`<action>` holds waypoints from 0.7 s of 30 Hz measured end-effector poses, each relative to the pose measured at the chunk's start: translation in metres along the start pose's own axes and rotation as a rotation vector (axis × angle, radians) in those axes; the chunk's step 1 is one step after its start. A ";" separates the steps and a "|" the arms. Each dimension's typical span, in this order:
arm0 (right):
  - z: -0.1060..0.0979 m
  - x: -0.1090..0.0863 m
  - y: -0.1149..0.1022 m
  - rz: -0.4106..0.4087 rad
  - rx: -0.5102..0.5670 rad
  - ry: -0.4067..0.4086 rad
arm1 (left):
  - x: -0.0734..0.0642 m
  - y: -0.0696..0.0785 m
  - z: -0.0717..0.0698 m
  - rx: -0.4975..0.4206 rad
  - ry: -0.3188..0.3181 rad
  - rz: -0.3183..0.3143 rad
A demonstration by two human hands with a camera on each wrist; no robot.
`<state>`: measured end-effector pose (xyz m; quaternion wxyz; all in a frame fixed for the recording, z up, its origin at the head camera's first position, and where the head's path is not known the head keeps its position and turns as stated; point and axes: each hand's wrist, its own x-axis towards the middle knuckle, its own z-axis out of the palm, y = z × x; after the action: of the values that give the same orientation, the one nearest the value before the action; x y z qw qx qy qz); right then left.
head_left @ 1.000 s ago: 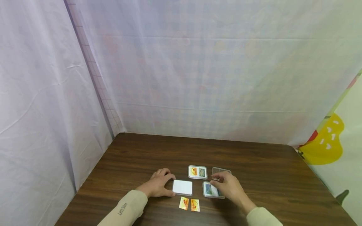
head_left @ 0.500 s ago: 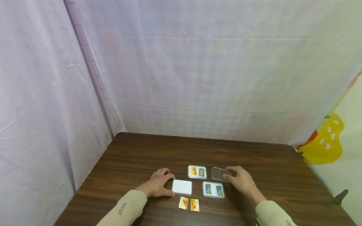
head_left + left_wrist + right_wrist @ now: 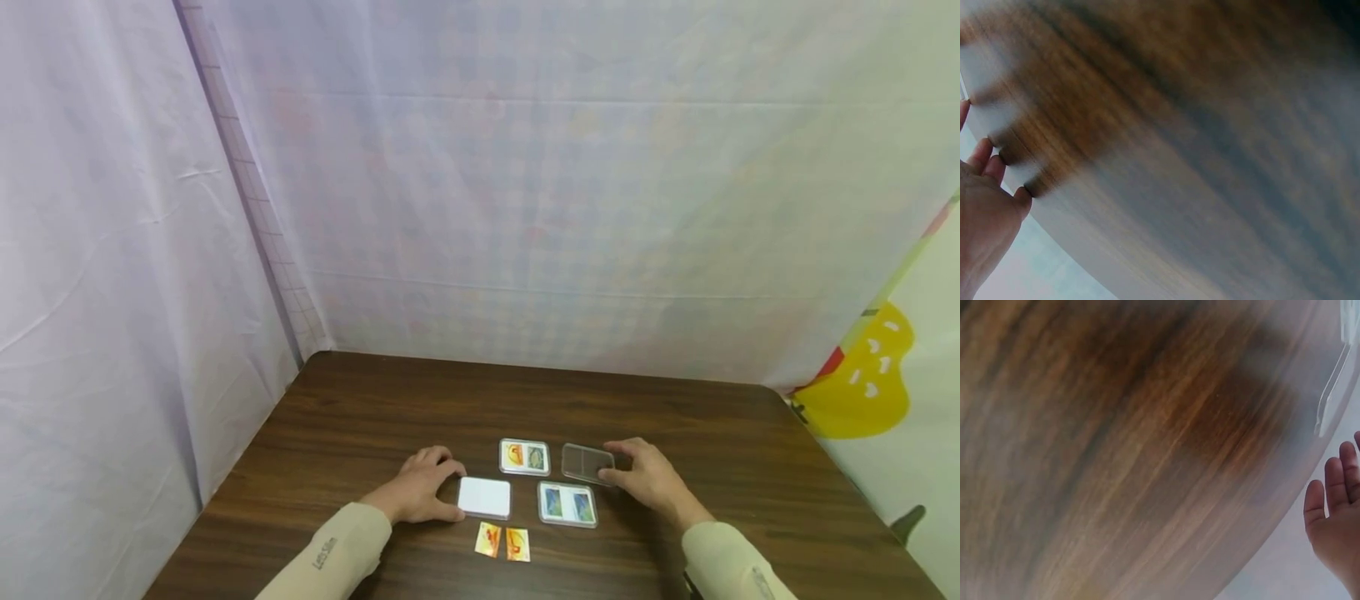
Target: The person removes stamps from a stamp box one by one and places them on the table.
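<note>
Grips: cannot tell; left hand (image 3: 422, 487) at white case (image 3: 483, 497), right hand (image 3: 647, 478) at clear case (image 3: 583, 463), contact indistinct.

A person's left hand (image 3: 423, 487) grips the left end of a flat white rectangular case (image 3: 484, 497) on a dark brown wood-grain desk (image 3: 420, 408), while the right hand (image 3: 651, 479) holds the right end of a transparent rectangular plastic case (image 3: 587, 463), nearer the desk's far edge. Beside the transparent one, toward the left edge, lies a clear-rimmed case with a yellow-red picture and a grey-green picture (image 3: 524, 457); nearer the viewer sits a clear-rimmed case with two blue-green pictures (image 3: 567, 505). Two loose yellow-and-red paper squares (image 3: 517, 544) lie nearest the viewer. White fabric curtains (image 3: 487, 208) hang behind the far edge and beyond the left edge; a yellow printed shape (image 3: 862, 375) shows by the far right corner.
</note>
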<state>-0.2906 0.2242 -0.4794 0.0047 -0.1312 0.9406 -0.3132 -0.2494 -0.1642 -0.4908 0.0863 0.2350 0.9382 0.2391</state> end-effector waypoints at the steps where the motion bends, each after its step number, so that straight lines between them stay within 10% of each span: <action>1: 0.000 0.001 0.001 0.003 0.002 -0.005 | 0.000 0.000 0.000 0.000 -0.001 -0.001; 21: 0.010 0.016 0.017 -0.067 -0.071 -0.034 | 0.000 0.001 0.000 0.011 0.007 -0.002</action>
<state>-0.3090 0.2276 -0.4964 0.0057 -0.1681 0.9460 -0.2771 -0.2489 -0.1637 -0.4899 0.0818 0.2337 0.9400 0.2346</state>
